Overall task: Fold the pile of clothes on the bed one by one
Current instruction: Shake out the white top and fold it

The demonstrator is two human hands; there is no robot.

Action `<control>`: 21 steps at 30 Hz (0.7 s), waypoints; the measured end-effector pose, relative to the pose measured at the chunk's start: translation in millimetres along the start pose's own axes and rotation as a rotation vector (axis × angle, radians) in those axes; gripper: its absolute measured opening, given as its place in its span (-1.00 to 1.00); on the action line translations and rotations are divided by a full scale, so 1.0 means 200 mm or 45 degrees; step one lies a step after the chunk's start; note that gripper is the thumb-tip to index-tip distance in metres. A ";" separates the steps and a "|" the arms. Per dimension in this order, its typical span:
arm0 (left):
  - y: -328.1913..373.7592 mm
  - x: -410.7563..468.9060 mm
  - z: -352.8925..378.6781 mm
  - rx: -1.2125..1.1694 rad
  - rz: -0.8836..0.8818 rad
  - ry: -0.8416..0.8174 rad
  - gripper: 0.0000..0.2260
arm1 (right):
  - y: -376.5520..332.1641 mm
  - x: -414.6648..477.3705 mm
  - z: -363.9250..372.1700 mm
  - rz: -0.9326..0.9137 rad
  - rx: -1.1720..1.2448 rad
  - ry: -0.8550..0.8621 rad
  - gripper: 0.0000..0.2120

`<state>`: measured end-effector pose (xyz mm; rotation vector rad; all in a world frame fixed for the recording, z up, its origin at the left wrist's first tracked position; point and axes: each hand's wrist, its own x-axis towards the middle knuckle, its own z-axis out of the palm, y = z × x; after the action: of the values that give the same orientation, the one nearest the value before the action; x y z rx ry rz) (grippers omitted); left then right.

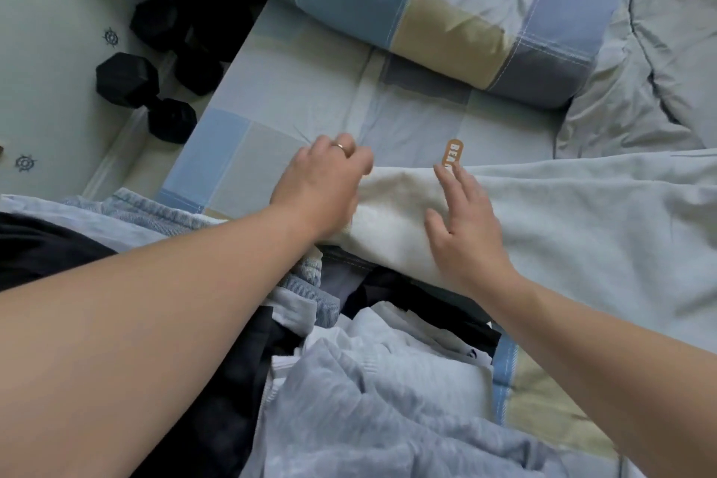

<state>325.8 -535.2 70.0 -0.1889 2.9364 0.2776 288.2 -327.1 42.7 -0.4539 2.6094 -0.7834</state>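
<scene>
**Finding: pale garment (562, 229) spread flat**

The pale garment, cream at its left end and tan-labelled, is spread on the checked sheet (271, 89) beyond the pile of clothes (368, 380). Its edge is gripped by the left hand (322, 182) and pressed by the flat-fingered right hand (465, 229). Dumbbells (143, 89) are noted on the floor, a rolled quilt (446, 12) farther right.

I'm looking into a home bedroom: a bed (310, 89) with checked sheet, rolled quilt (446, 4), 2 dumbbells (126, 80) on the floor (50, 50).
</scene>
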 end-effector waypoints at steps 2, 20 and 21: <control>0.05 0.01 0.04 0.008 0.110 -0.291 -0.60 | 0.06 0.04 0.01 0.270 -0.218 -0.063 -0.37; 0.95 0.49 0.20 -0.142 0.117 -0.428 -0.33 | 1.00 0.25 -0.88 0.399 -0.555 -0.202 -0.44; 1.02 0.55 0.23 -0.185 0.088 -0.448 -0.33 | 1.05 0.28 -0.92 0.356 -0.633 -0.215 -0.45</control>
<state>197.8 -338.6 40.0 -0.0514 2.5781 0.4813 117.3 -99.2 49.7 -0.2598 2.6104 0.0012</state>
